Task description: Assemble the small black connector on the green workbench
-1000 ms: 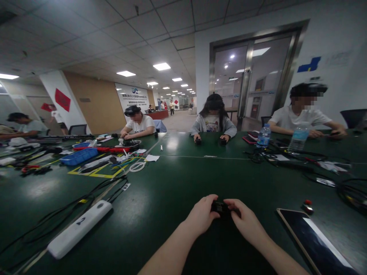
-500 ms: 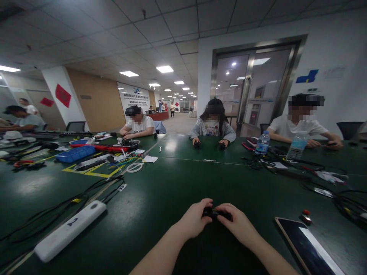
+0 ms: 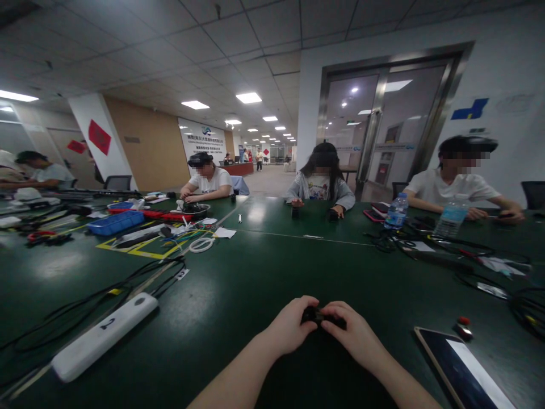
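Observation:
In front of me, my left hand [image 3: 293,326] is closed around the left end of a small black object [image 3: 313,316]. My right hand [image 3: 349,330] grips its right end, with thumb and fingers curled over it. Both thumbs lie near each other at the middle. Fingers hide most of the dark surface, so its kind and whether it is one piece or two cannot be made out. The green tabletop [image 3: 238,341] is below. Right of my hands lies a phone [image 3: 462,363], with a small red-topped metal item [image 3: 463,327] just beyond it.
A white power strip [image 3: 106,335] with black cables lies at left. Behind it are a blue tray [image 3: 117,222] and loose wires. Water bottles [image 3: 397,211] and coiled cables stand at right. Several people with headsets sit around; the one opposite has hands near two black blocks [image 3: 295,211].
My hands hold nearly the same grip and place. My view has shifted slightly, so the phone appears further right. The person opposite has moved a hand behind a black block.

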The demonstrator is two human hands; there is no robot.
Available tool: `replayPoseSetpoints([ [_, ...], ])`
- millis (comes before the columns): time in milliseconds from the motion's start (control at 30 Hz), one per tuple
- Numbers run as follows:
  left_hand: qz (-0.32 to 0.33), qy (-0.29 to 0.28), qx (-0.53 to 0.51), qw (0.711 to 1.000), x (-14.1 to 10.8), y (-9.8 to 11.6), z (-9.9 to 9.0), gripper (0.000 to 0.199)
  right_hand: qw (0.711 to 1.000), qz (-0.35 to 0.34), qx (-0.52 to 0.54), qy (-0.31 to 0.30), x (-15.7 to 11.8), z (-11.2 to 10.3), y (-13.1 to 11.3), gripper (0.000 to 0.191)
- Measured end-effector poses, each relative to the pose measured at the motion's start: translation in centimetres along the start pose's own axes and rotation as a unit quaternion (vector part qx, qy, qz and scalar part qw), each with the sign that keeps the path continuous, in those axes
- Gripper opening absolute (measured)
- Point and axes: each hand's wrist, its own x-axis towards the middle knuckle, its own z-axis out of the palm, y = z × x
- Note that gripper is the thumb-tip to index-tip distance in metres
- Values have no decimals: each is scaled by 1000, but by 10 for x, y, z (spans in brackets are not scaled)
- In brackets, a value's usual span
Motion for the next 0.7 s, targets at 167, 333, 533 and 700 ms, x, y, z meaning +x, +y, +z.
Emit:
replayPoseSetpoints([
  [167,-14,-7,-18,1000,2,1,1,52,1000,24,-9,18,2,1,-6,20],
  [333,-25,-29,-29,999,0,6,-1,56,1000,15,-8,11,4,1,-8,19],
  [533,-29,-34,-7,999,-1,10,-4,56,999,-30,-12,-11,0,-4,-14,25],
  [700,-21,-33,5,999,-1,12,-4,54,998,-49,45,5,1,-5,-11,17],
])
